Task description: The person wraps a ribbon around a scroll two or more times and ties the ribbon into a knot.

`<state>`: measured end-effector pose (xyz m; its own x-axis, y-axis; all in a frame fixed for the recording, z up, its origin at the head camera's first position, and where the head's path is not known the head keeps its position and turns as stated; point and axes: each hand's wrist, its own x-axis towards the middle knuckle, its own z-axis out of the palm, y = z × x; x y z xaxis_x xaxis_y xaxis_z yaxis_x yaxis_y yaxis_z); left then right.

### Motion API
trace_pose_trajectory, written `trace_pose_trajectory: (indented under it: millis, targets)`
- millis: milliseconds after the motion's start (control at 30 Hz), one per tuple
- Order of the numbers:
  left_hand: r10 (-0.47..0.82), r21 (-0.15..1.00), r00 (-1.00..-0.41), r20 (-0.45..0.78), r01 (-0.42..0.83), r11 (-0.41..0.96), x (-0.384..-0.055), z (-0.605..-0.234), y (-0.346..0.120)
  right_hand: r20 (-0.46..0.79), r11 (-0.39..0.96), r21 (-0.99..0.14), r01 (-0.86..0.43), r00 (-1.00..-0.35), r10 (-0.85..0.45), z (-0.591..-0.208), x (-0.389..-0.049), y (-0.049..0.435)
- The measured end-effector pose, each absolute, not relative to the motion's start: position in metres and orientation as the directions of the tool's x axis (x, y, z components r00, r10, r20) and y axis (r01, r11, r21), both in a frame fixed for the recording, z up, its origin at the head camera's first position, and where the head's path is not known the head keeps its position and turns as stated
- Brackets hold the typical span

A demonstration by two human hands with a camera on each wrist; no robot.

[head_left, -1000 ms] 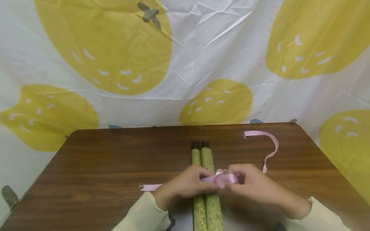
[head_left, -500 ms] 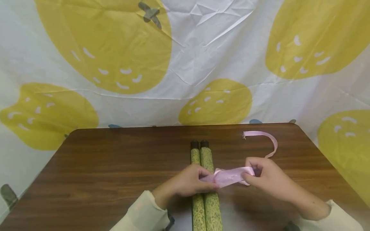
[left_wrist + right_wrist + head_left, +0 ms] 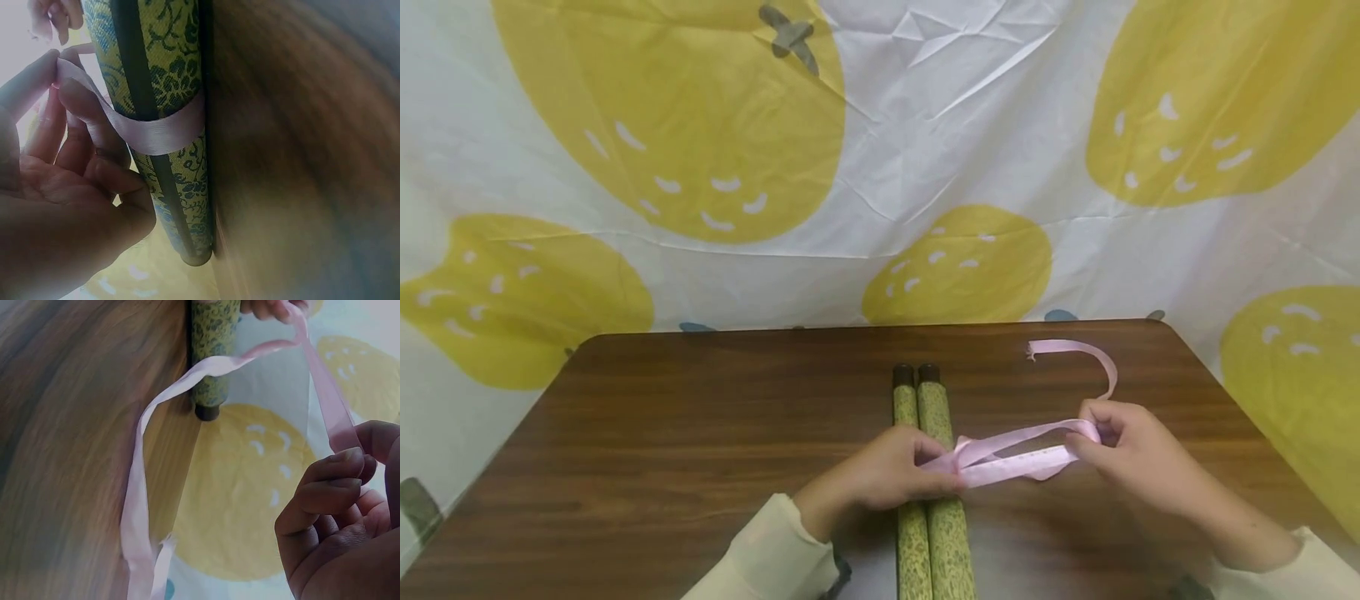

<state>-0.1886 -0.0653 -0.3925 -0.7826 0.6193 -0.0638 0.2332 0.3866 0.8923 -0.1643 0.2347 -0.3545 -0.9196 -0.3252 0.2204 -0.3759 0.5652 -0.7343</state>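
Observation:
A scroll in yellow-green patterned brocade, its two rolls side by side with dark end knobs, lies lengthwise on the table. Pink ribbon passes round it in the left wrist view. Over the rolls, my left hand pinches the ribbon between thumb and fingers where it gathers. My right hand, out to the right, pinches the far end of a long ribbon loop drawn from that spot. In the right wrist view, a loose ribbon tail hangs from the left hand's grip down to the table.
The brown wood-grain table has rounded back corners. Behind it hangs a white cloth printed with yellow fruit. The ribbon's frayed end curves across the table at the back right.
My right hand has moved right and slightly away, pulling the small ribbon loop out into a long one. My left hand has stayed over the rolls, pinching the ribbon.

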Motion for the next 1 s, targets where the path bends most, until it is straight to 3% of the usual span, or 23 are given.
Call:
trace_pose_trajectory:
  millis: [167,467,667,900,1000]
  targets:
    - [0.630,0.895,-0.775,-0.049,0.246,0.373,-0.188,-0.391,-0.065,0.236,0.575,-0.728,-0.372,-0.925,-0.299,-0.357,-0.165,0.244]
    - [0.649,0.889,-0.760,-0.041,0.269,0.371,-0.187,-0.394,-0.064,0.143,0.640,-0.731,-0.236,-0.970,-0.195,-0.358,-0.167,0.268]
    - [0.656,0.895,-0.754,-0.041,0.264,0.359,-0.187,-0.394,-0.064,0.166,0.723,-0.641,-0.257,-0.966,-0.196,-0.366,-0.166,0.287]
    - [0.655,0.899,-0.755,-0.031,0.265,0.348,-0.188,-0.395,-0.064,0.068,0.820,-0.499,-0.281,-0.956,-0.286,-0.371,-0.164,0.290]
    - [0.654,0.902,-0.756,-0.031,0.261,0.344,-0.188,-0.393,-0.065,0.143,0.840,-0.432,-0.328,-0.945,-0.295,-0.367,-0.164,0.277]
